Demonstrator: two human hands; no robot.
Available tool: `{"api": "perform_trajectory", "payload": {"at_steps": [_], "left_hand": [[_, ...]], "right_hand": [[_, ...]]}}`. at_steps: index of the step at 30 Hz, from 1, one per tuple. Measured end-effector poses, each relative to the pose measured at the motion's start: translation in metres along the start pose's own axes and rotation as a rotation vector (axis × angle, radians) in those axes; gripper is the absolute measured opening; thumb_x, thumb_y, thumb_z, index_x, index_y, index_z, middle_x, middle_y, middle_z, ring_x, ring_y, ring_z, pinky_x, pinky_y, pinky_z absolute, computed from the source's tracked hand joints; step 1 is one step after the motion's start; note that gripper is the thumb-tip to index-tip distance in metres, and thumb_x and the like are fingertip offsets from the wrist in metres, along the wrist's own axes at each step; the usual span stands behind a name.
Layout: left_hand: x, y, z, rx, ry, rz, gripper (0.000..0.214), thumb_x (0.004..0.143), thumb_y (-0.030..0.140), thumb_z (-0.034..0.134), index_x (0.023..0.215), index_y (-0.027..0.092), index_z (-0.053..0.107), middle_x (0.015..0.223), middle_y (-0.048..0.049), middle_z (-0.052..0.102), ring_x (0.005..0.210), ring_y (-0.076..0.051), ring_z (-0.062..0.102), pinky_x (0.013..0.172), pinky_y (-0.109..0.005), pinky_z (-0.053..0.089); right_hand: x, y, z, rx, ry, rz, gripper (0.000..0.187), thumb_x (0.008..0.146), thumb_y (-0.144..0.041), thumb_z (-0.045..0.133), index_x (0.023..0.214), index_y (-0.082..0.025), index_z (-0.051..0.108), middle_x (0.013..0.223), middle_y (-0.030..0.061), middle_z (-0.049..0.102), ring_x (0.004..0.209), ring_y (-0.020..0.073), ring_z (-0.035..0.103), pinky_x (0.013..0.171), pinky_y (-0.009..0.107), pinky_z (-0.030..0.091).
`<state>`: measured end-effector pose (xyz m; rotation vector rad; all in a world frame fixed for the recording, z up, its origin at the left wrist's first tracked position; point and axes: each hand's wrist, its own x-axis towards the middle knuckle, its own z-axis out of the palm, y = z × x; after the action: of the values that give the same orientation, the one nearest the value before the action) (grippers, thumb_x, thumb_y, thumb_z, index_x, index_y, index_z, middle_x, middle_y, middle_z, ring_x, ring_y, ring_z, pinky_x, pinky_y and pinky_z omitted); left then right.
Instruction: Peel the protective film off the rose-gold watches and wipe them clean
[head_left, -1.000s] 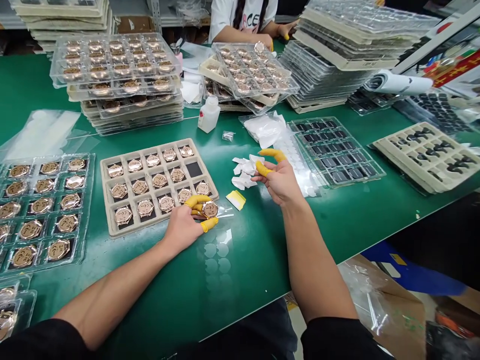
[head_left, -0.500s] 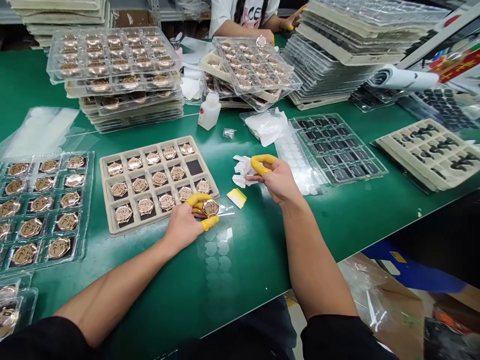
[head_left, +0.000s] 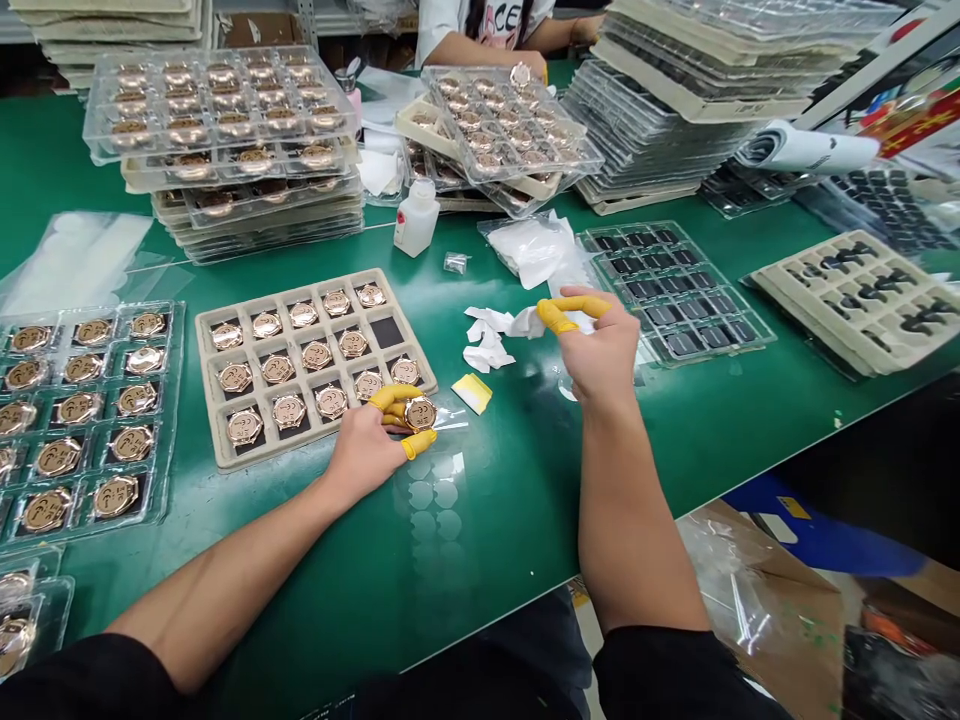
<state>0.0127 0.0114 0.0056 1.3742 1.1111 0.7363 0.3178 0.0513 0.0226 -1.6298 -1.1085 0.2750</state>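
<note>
Film [head_left: 448, 524] lies at six o'clock; the left hand [head_left: 371, 435], at eight, grips a gold watch case [head_left: 421, 413] near a tray [head_left: 277, 448] at nine; the right hand [head_left: 598, 345] at three pinches white tissue [head_left: 528, 322]; a bottle [head_left: 415, 220] stands at eleven.

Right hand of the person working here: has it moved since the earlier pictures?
Yes. The right hand has shifted toward the right of the view, farther from the yellow-and-white piece lying on the green table.
</note>
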Motion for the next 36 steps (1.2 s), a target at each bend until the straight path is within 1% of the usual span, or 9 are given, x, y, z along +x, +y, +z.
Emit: {"api": "perform_trajectory", "payload": {"at_steps": [5,9,14,19,23,26,30,34,36], "left_hand": [[0.0,-0.004,0.0,-0.018,-0.005,0.008,0.053,0.07,0.023,0.085,0.12,0.022,0.068,0.098,-0.0012,0.081,0.086,-0.017,0.079,0.085,-0.031,0.069],[0.001,-0.005,0.0,-0.027,-0.021,0.012,0.051,0.071,0.023,0.084,0.12,0.022,0.069,0.098,-0.0011,0.081,0.085,-0.016,0.079,0.085,-0.03,0.069],[0.002,-0.004,-0.001,0.005,-0.016,0.021,0.052,0.072,0.027,0.086,0.121,0.021,0.071,0.101,-0.0026,0.081,0.083,-0.016,0.078,0.086,-0.032,0.069],[0.004,-0.005,-0.003,0.028,-0.006,0.034,0.051,0.072,0.029,0.086,0.121,0.022,0.071,0.101,-0.0027,0.081,0.085,-0.017,0.079,0.086,-0.031,0.069],[0.006,-0.005,-0.004,0.022,-0.004,0.048,0.053,0.07,0.029,0.088,0.12,0.02,0.07,0.101,-0.0032,0.081,0.085,-0.017,0.079,0.087,-0.032,0.069],[0.007,-0.002,-0.004,0.02,0.001,0.029,0.056,0.069,0.029,0.089,0.12,0.02,0.069,0.099,-0.0035,0.081,0.084,-0.017,0.079,0.085,-0.032,0.069],[0.007,-0.001,-0.004,0.035,0.014,0.027,0.059,0.068,0.028,0.089,0.122,0.02,0.067,0.102,-0.004,0.081,0.085,-0.017,0.079,0.086,-0.031,0.069],[0.007,-0.004,-0.004,0.023,0.004,0.037,0.06,0.069,0.029,0.09,0.123,0.02,0.067,0.105,-0.005,0.081,0.087,-0.018,0.079,0.088,-0.033,0.069],[0.007,-0.004,-0.004,0.008,-0.003,0.026,0.06,0.067,0.029,0.09,0.122,0.02,0.068,0.104,-0.0051,0.081,0.087,-0.018,0.079,0.088,-0.034,0.068]], "right_hand": [[0.01,0.002,-0.004,0.155,0.102,0.112,0.035,0.075,-0.049,0.086,0.088,-0.021,0.07,0.087,0.0044,0.072,0.086,0.0225,0.071,0.095,0.047,0.058],[0.011,-0.003,-0.021,0.218,0.115,0.137,0.049,0.065,-0.057,0.092,0.089,-0.023,0.066,0.085,0.0044,0.07,0.078,0.0205,0.066,0.077,0.04,0.059],[-0.015,-0.01,-0.06,0.311,-0.123,0.305,0.061,0.055,-0.06,0.097,0.097,-0.025,0.07,0.084,0.0022,0.069,0.069,0.0165,0.063,0.058,0.031,0.053],[-0.043,0.007,-0.077,-0.013,-0.414,0.488,0.05,0.045,-0.041,0.099,0.083,-0.02,0.075,0.065,-0.0004,0.064,0.056,0.0134,0.056,0.047,0.025,0.043],[-0.049,0.023,-0.087,-0.16,-0.4,0.519,0.041,0.054,-0.035,0.091,0.09,-0.018,0.078,0.068,0.0009,0.066,0.057,0.0157,0.059,0.051,0.029,0.047],[-0.049,0.023,-0.094,-0.276,-0.351,0.492,0.033,0.056,-0.026,0.087,0.087,-0.02,0.078,0.067,0.0004,0.065,0.058,0.0169,0.057,0.058,0.033,0.049],[-0.059,0.005,-0.095,-0.529,-0.233,0.323,0.034,0.066,-0.024,0.082,0.1,-0.023,0.081,0.083,0.0041,0.072,0.071,0.0213,0.061,0.076,0.041,0.051],[-0.077,-0.009,-0.095,-0.44,-0.331,0.265,0.042,0.076,-0.039,0.079,0.116,-0.026,0.079,0.101,0.0062,0.079,0.083,0.0248,0.07,0.077,0.04,0.055],[-0.085,-0.005,-0.098,-0.403,-0.185,0.305,0.041,0.08,-0.047,0.074,0.113,-0.024,0.079,0.101,0.0077,0.079,0.081,0.024,0.07,0.076,0.04,0.055]]}}
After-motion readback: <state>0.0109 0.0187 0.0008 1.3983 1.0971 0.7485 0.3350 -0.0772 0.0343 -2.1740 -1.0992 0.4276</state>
